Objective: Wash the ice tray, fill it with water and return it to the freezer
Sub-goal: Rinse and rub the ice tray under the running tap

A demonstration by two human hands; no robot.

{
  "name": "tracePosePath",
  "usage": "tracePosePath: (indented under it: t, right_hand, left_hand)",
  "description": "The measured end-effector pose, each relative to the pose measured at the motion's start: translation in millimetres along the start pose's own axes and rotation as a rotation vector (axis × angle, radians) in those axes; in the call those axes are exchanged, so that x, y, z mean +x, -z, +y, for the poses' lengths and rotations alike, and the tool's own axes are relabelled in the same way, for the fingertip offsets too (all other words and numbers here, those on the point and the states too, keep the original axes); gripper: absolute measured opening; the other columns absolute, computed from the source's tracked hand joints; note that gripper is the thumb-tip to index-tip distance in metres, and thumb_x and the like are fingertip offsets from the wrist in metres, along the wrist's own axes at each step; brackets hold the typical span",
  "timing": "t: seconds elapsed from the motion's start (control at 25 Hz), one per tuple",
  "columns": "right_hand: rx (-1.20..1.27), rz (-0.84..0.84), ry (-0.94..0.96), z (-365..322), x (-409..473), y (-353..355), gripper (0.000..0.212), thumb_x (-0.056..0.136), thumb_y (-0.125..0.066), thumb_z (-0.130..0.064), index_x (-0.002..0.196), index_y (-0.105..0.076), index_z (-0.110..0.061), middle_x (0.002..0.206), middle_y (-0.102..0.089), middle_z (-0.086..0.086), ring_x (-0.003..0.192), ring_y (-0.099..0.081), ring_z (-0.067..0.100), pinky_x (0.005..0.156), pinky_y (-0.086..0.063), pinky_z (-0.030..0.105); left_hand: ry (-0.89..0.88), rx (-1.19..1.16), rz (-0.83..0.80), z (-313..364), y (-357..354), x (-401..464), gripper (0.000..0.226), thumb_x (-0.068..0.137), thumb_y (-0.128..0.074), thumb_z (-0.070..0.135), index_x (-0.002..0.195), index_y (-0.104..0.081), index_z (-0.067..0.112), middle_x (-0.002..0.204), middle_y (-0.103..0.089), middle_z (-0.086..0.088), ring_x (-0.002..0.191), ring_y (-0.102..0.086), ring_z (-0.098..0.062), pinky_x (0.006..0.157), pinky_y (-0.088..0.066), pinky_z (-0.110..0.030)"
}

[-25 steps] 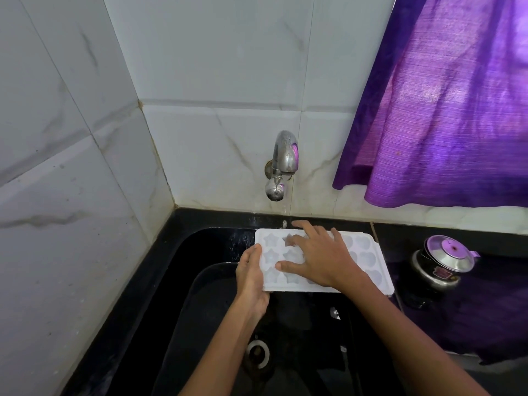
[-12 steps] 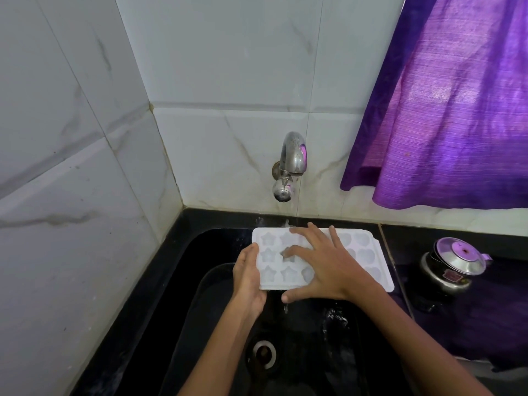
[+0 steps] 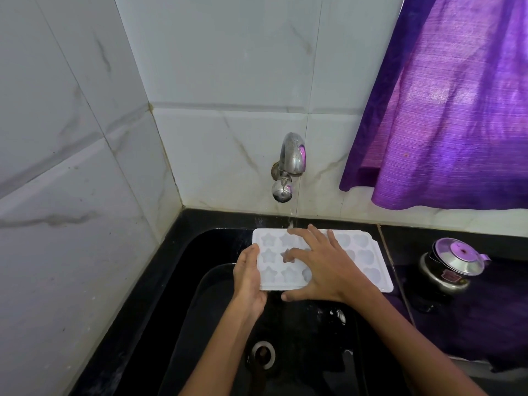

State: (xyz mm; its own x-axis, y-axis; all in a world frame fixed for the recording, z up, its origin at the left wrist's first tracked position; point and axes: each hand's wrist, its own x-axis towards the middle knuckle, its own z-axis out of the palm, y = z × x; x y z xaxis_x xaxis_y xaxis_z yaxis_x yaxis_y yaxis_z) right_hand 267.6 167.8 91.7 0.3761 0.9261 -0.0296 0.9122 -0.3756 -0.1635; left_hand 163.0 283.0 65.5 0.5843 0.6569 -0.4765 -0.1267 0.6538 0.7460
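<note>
A: Take the sink [image 3: 160,324] as the landmark. Nearest us, what do you see?

B: Its drain [image 3: 263,354], low in the basin. Above that, the left hand [image 3: 249,277] grips the left edge of the white ice tray [image 3: 368,270], thumb on top and fingers curled beneath.

A: And the other?

B: The right hand [image 3: 328,270] lies spread across the tray's top, fingers fairly straight, 1 fingertip dipping into a star mould, thumb at the near edge. It presses and rubs; it doesn't clasp.

A: Where's the tray?

B: Held level over the sink's back half, its right end reaching over the rim. Behind it, the wall tap [image 3: 291,158] drops a thin stream onto the far edge.

A: Risks?

B: I'd say the wet plastic could slip, since only 1 hand truly grips it. Tilting it rightward would send water onto the counter near the steel pot [image 3: 451,267].
</note>
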Motion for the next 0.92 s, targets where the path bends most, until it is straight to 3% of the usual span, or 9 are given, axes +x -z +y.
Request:
tracePosePath:
  t: [0.2, 0.52, 0.64, 0.76, 0.92]
  right_hand:
    - [-0.013, 0.024, -0.002, 0.8, 1.8, 1.3, 0.079, 0.058, -0.042, -0.085, 0.124, -0.049, -0.041, 0.153, -0.016, -0.008, 0.144, -0.006, 0.025, 0.116, -0.001, 0.053]
    - [-0.012, 0.036, 0.017, 1.5, 3.8, 0.7, 0.077, 0.060, -0.045, -0.083, 0.124, -0.050, -0.041, 0.151, -0.018, -0.007, 0.142, -0.012, 0.024, 0.116, 0.001, 0.049]
    - [0.007, 0.063, 0.038, 0.4, 2.8, -0.4, 0.068, 0.063, -0.059, -0.077, 0.118, -0.053, -0.036, 0.147, -0.022, -0.006, 0.138, -0.019, 0.021, 0.116, 0.000, 0.043]
    - [0.144, 0.058, 0.041, -1.1, -2.1, 1.3, 0.057, 0.066, -0.068, -0.066, 0.106, -0.043, -0.035, 0.143, -0.022, -0.007, 0.133, -0.021, 0.017, 0.116, -0.007, 0.037]
    - [0.199, 0.020, 0.066, -2.8, -5.1, -1.0, 0.040, 0.070, -0.069, -0.061, 0.095, -0.053, -0.034, 0.146, -0.019, -0.008, 0.141, -0.008, 0.023, 0.115, -0.017, 0.041]
  left_hand:
    - [0.011, -0.012, -0.007, 0.8, -0.7, 1.8, 0.013, 0.096, -0.050, 0.028, 0.101, -0.058, 0.020, 0.103, -0.068, -0.013, 0.099, -0.064, -0.035, 0.090, -0.050, -0.054]
    - [0.007, -0.024, -0.015, -0.6, 0.0, 4.4, 0.014, 0.096, -0.050, 0.027, 0.101, -0.060, 0.019, 0.103, -0.068, -0.012, 0.097, -0.065, -0.034, 0.081, -0.054, -0.048]
    - [0.003, -0.015, -0.009, -3.0, 1.8, 3.8, 0.014, 0.095, -0.051, 0.026, 0.100, -0.060, 0.018, 0.103, -0.069, -0.013, 0.096, -0.065, -0.034, 0.079, -0.055, -0.047]
    - [0.008, -0.015, -0.020, -4.6, 6.5, 4.7, 0.022, 0.096, -0.050, 0.027, 0.110, -0.059, 0.013, 0.107, -0.068, -0.016, 0.098, -0.065, -0.036, 0.083, -0.054, -0.051]
    - [0.021, -0.033, -0.009, -4.9, 7.7, 4.9, 0.027, 0.096, -0.050, 0.027, 0.115, -0.058, 0.010, 0.108, -0.068, -0.017, 0.097, -0.065, -0.036, 0.079, -0.055, -0.049]
